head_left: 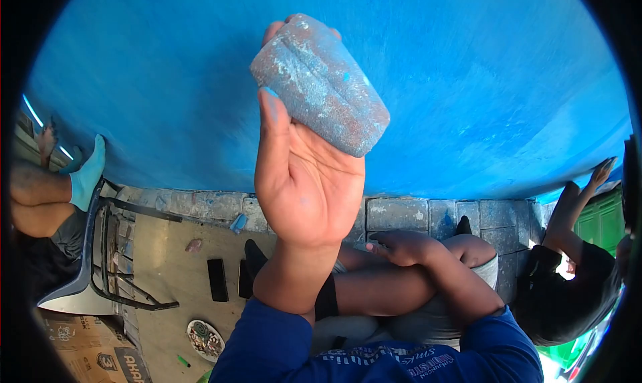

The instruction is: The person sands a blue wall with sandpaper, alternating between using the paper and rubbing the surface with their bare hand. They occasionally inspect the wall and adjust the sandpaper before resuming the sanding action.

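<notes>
My left hand [311, 175] is raised palm up in front of the blue wall [468, 82]. Its thumb and fingers grip a worn, greyish block [321, 85] smeared with pale blue, the fingertips showing behind its top edge. Blue colour marks the thumb tip. Lower down, over my crossed legs, my right hand [398, 248] is closed, with something small and dark at its fingertips that I cannot make out.
A metal-framed chair [100, 276] and a person's legs are at the left. Another person [568, 282] sits at the right by a green container [602, 226]. Two phones, a plate [205, 340] of small items and a cardboard box [93, 349] lie on the floor.
</notes>
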`<action>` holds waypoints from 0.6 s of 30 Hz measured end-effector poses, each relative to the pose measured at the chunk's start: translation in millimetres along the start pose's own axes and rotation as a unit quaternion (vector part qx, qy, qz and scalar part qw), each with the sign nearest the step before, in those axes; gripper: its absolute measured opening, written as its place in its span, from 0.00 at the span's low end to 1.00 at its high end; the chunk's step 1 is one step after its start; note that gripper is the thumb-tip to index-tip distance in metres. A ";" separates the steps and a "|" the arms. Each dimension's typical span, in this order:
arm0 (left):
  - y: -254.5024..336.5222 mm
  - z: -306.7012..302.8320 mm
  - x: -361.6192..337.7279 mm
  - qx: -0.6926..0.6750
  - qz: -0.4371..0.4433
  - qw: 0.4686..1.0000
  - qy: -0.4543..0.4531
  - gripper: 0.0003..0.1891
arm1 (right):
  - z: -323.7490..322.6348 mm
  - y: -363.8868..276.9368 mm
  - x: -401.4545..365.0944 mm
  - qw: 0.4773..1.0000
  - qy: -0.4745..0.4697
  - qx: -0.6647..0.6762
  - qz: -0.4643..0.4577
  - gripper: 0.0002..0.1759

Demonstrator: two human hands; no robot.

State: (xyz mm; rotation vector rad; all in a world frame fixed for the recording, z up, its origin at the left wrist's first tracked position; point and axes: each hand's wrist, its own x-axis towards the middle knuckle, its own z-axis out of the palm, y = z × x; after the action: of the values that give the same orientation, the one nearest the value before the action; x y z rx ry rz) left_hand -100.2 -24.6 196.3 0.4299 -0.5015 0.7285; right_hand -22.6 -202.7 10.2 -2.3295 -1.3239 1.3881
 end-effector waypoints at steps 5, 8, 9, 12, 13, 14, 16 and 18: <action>5.3 -7.6 5.2 -0.150 -0.081 0.984 -0.052 0.28 | 1.0 -1.4 -2.1 1.000 -0.002 0.009 -0.008 0.47; 4.8 -8.1 4.4 -0.167 -0.098 0.980 -0.041 0.27 | -1.0 -1.1 -3.4 1.000 -0.002 0.007 0.002 0.48; 6.0 -8.2 3.3 -0.184 -0.097 0.978 -0.025 0.27 | -1.3 -1.2 -4.1 1.000 0.001 0.006 0.004 0.48; 10.2 -8.0 -0.7 -0.193 -0.088 0.977 -0.014 0.26 | 1.2 1.0 -2.5 1.000 -0.007 -0.011 -0.004 0.49; 11.7 -7.9 -1.0 -0.187 -0.083 0.979 -0.018 0.25 | 2.7 1.4 -2.0 1.000 -0.006 -0.013 -0.006 0.49; 12.2 -8.1 -0.6 -0.186 -0.082 0.979 -0.021 0.25 | 4.5 2.0 -2.3 1.000 -0.004 -0.013 -0.017 0.50; 11.1 -9.9 0.4 -0.184 -0.075 0.980 -0.007 0.24 | 1.5 -0.1 -4.7 1.000 0.001 -0.014 -0.027 0.52; 10.0 -17.7 1.6 -0.185 -0.081 0.979 -0.026 0.24 | -4.4 -6.7 -10.4 1.000 -0.020 -0.011 -0.020 0.55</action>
State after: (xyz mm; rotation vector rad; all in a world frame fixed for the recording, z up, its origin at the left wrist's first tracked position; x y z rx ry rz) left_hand -101.4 -7.7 185.0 0.1396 -0.6295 0.4532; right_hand -25.4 -204.9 22.8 -2.2858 -1.3955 1.4241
